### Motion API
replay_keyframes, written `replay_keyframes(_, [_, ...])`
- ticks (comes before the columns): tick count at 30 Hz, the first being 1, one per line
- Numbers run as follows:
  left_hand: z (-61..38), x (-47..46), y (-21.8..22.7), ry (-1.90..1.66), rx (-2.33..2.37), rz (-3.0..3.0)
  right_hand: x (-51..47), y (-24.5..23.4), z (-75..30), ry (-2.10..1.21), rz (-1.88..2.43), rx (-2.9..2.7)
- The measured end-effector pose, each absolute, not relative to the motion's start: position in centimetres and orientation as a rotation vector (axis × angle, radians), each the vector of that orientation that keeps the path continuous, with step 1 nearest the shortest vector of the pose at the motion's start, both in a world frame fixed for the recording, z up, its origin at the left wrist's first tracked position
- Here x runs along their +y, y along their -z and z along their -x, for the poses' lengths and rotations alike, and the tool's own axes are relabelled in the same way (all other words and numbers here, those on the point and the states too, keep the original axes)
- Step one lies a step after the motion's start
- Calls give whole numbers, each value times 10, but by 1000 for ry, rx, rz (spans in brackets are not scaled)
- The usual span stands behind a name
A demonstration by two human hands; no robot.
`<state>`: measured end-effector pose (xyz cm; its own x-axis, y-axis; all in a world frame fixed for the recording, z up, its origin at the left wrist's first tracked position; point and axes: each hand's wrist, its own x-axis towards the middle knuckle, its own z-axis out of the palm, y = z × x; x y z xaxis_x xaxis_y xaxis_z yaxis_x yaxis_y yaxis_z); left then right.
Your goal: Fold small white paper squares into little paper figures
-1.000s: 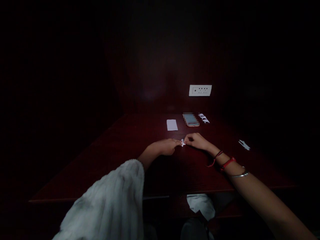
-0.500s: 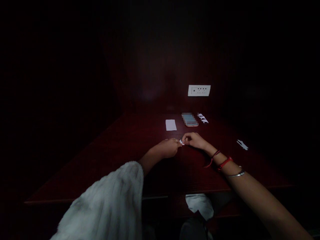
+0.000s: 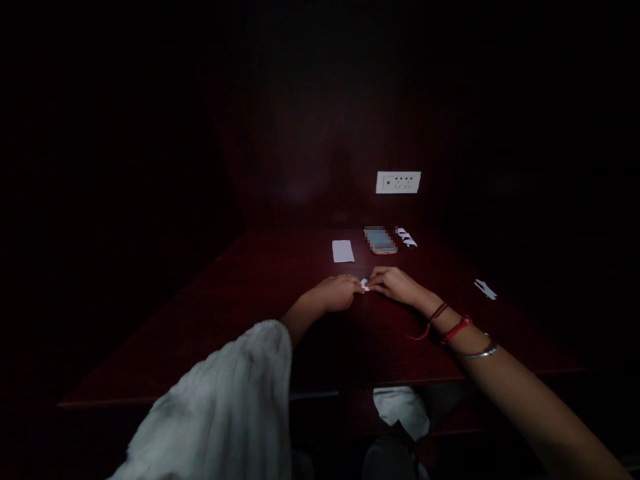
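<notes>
Between my two hands, at the middle of the dark red table (image 3: 260, 300), is a small piece of white folded paper (image 3: 365, 285). My left hand (image 3: 340, 293) comes from the left in a white fluffy sleeve and has its fingertips closed on the paper's left side. From the right, my right hand (image 3: 395, 283) pinches the other side with bent fingers. Most of the paper lies hidden under the fingertips, so its exact shape cannot be made out. A red cord, a red band and a silver bangle circle my right wrist.
Beyond my hands lie a white paper rectangle (image 3: 343, 251) and a phone (image 3: 381, 241) with a blurred screen. Cut paper pieces (image 3: 407, 237) rest beside the phone, and paper strips (image 3: 485, 289) lie farther right. A socket panel (image 3: 399, 183) is on the back wall.
My right hand's fingers have come down lower and flatter onto the paper, and its wrist has shifted slightly right. My left hand stays at the paper's left side.
</notes>
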<state>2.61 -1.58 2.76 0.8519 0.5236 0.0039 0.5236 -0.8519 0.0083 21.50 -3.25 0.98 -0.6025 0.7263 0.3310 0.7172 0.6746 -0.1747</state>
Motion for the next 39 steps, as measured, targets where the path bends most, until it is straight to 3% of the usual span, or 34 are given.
replay_keyframes(15, [-13,5,-18,-143,664,-3064,-44,-13,-209,115,1167,-2663])
replay_keyframes(27, [-12,7,-16,-91,710,-3033,-39,-14,-211,-56,1122,-2617])
replay_keyframes(39, [-12,4,-21,-52,705,-2995,-44,-16,-208,22,1138,-2668])
